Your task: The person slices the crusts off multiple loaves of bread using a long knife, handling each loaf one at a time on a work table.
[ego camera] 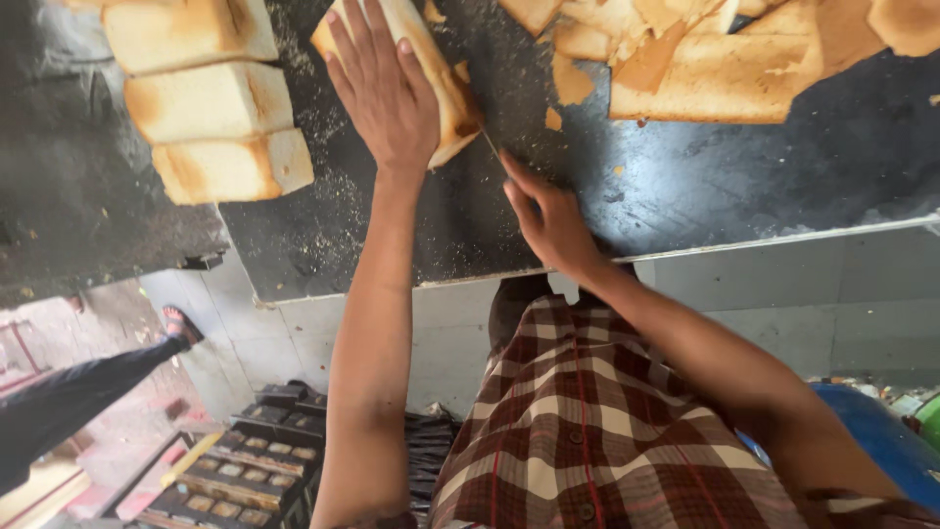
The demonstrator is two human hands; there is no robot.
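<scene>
A: On the dark worktop [744,167], what does each hand hold?

B: Left hand [384,88]: laid flat, fingers spread, pressing down on a bread loaf [443,83] near the counter's front. Right hand [550,220]: closed around a knife [490,145], whose thin blade meets the loaf's near end.

A: Surrounding items?

B: Three uncut loaves [211,98] are stacked just left of the held loaf, apart from it. Cut crust pieces [715,54] are piled at upper right, and crumbs are scattered between. Below the counter edge: a checked garment [587,421], stacked baking tins [235,470] on the floor, and another person's leg [88,387] with a sandal at left.

A: Obstructions?

B: The left hand covers most of the loaf's top.
</scene>
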